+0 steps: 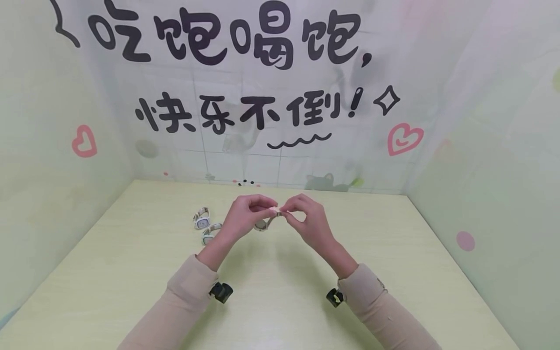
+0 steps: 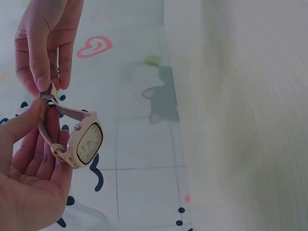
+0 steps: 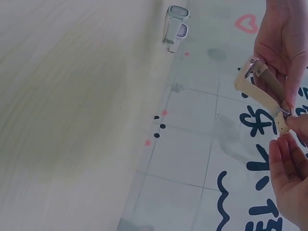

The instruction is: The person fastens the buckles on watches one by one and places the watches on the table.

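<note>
A cream wristwatch (image 2: 86, 144) with a squarish case hangs in a loop by its strap, held up in front of the back wall. My left hand (image 1: 247, 216) pinches the strap near its buckle between thumb and fingers. From the other side, my right hand (image 1: 308, 218) pinches the strap's end at the same buckle. The strap (image 3: 260, 94) passes through the metal buckle, and small holes show near its tip. In the left wrist view, the watch's pale dial faces the camera.
Two more watches stand on the table (image 1: 280, 291) left of my left hand: a white one (image 1: 202, 223) and, nearer me, a pale one (image 1: 208, 238) partly behind the hand. A printed sheet (image 1: 175, 160) walls off the table's back, with similar panels at both sides.
</note>
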`<state>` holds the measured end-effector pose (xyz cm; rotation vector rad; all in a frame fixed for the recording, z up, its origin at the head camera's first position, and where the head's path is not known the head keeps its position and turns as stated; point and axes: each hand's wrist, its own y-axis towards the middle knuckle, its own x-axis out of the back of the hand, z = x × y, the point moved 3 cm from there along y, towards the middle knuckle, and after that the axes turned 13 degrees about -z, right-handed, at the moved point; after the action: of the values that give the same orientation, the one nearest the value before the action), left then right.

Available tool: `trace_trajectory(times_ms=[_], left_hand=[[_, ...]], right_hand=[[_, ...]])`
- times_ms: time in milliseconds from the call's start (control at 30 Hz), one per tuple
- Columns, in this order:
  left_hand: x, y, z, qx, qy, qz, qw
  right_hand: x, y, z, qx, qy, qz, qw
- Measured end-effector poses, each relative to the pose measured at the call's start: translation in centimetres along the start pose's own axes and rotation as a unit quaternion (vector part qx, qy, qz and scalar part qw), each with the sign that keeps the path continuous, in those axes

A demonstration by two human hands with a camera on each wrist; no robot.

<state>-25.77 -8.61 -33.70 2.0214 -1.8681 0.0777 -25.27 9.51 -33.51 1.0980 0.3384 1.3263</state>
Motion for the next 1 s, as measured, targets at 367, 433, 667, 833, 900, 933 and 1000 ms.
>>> trace_trajectory(times_ms=[367, 433, 667, 833, 900, 933, 1000], left_hand=[[0.0, -0.4, -0.6, -0.030, 0.023, 0.053, 0.9979], [-0.1, -0.5, -0.7, -0.039, 0.026, 0.057, 0.9973], [0.0, -1.0, -1.5, -0.087, 0.143, -0.027, 0.9856], [0.1, -1.0, -1.5, -0.072, 0.162, -0.046, 0.9830], [0.1, -0.8, -1.3, -0.057, 0.137, -0.037, 0.9882], [0.2, -0.7, -1.2, -0.044, 0.118, -0.029, 0.9917], [0.2, -0.5, -0.9, -0.012, 0.075, -0.009, 0.9970]], right_hand=[[-0.6, -0.5, 0.1, -0.060, 0.042, 0.037, 0.9966], [-0.6, -0.6, 0.0, -0.062, 0.040, 0.024, 0.9970], [-0.6, -0.6, 0.3, -0.032, 0.022, -0.009, 0.9992], [-0.6, -0.5, 0.6, -0.007, 0.001, -0.011, 0.9999], [-0.6, -0.4, 0.7, 0.002, -0.002, -0.012, 0.9999], [-0.7, -0.4, 0.8, 0.007, -0.007, -0.013, 0.9999], [-0.6, -0.4, 1.0, 0.017, -0.014, -0.014, 0.9997]])
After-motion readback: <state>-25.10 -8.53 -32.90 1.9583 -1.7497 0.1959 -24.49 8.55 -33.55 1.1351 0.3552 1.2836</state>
